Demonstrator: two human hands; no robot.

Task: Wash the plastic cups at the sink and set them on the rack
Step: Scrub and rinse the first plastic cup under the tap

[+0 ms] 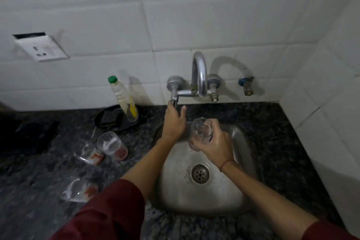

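Clear plastic cup [201, 129] gripped in our right hand [215, 145]; left hand [174, 122] pinches tap lever [174, 101] at eleven o'clock; a sudden gush may splash.

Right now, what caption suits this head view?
Left hand on the tap, right hand holding a clear cup over the sink.

The table [272, 142] is showing dark grey-black speckled stone. The sink [175, 191] and tap [199, 72] are gleaming dull silver. White tiles [194, 15] are covering the wall. The bottle [124, 97] is wearing a green cap [112, 79] and yellow label. The cup [200, 128] over the sink is looking clear; three cups [111, 143] [91, 157] [79, 191] on the table are carrying red-orange residue. The sleeve [109, 210] is showing maroon.
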